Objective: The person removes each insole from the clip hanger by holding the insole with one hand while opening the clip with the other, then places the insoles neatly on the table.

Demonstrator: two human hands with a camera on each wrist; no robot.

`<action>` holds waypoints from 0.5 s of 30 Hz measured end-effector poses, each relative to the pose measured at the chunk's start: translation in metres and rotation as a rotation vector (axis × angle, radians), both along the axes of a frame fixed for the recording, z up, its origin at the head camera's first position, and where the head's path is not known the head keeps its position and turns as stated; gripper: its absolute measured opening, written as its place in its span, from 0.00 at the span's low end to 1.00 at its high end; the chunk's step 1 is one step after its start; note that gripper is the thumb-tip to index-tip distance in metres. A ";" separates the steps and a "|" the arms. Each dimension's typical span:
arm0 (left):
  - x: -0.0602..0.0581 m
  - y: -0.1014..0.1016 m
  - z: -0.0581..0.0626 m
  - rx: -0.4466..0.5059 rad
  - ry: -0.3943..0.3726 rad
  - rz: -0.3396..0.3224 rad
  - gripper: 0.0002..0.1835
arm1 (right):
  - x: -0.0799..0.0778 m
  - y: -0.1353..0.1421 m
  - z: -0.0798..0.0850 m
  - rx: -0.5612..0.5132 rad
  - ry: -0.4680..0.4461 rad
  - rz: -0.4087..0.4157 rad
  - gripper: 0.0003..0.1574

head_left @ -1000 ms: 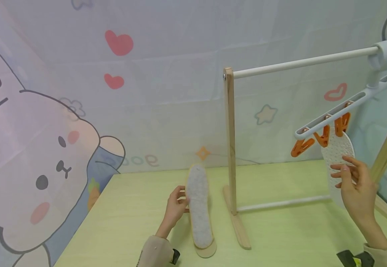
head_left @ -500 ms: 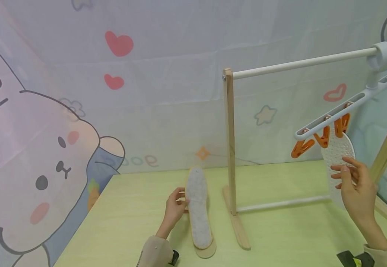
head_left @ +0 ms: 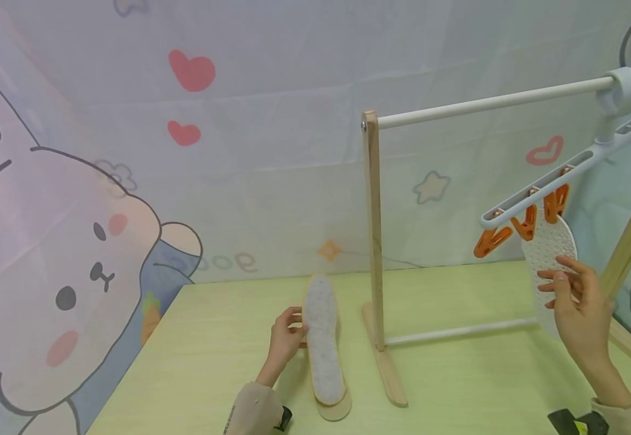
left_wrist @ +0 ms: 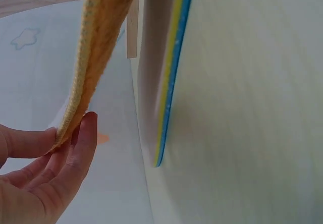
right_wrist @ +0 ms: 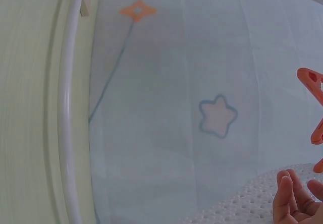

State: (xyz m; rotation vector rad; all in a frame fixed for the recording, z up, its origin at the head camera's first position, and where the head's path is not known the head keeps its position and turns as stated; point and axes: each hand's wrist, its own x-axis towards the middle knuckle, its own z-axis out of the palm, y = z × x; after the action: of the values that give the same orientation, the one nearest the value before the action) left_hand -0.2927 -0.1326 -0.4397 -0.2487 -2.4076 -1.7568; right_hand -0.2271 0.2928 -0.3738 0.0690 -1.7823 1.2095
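Note:
My left hand pinches the side edge of a grey fuzzy insole between thumb and fingers. In the left wrist view its orange underside shows, raised clear of a blue-and-yellow-edged insole that stays on the table. A beige tip of an insole sticks out below the grey one in the head view. My right hand is beside a white dimpled insole hanging from orange clips. Its fingers are loosely bent with nothing between them; whether they touch the insole I cannot tell.
A white clip hanger hangs by a ring from the rack's top rod. The rack's wooden post stands between my hands, and a low white bar runs rightward from it. A printed curtain backs the table.
The far end of the grey insole has sunk slightly in the left hand's pinch. My right hand keeps its place beside the white insole.

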 end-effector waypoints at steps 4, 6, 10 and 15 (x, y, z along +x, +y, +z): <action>-0.002 0.000 -0.002 -0.003 -0.011 0.004 0.18 | 0.000 0.000 0.000 -0.001 -0.003 -0.003 0.18; -0.004 -0.001 -0.004 0.002 -0.015 0.001 0.18 | 0.000 0.001 0.000 -0.003 -0.006 -0.004 0.18; -0.005 -0.002 -0.005 0.002 -0.016 -0.008 0.18 | 0.000 0.001 0.000 -0.001 0.001 -0.007 0.18; -0.004 -0.001 -0.005 -0.021 -0.015 0.003 0.19 | 0.001 0.002 -0.001 0.001 0.012 -0.008 0.18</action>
State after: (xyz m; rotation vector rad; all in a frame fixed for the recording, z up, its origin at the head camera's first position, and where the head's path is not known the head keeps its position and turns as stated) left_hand -0.2970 -0.1337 -0.4443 -0.2349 -2.4358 -1.7393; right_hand -0.2264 0.2949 -0.3750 0.0695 -1.7714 1.2006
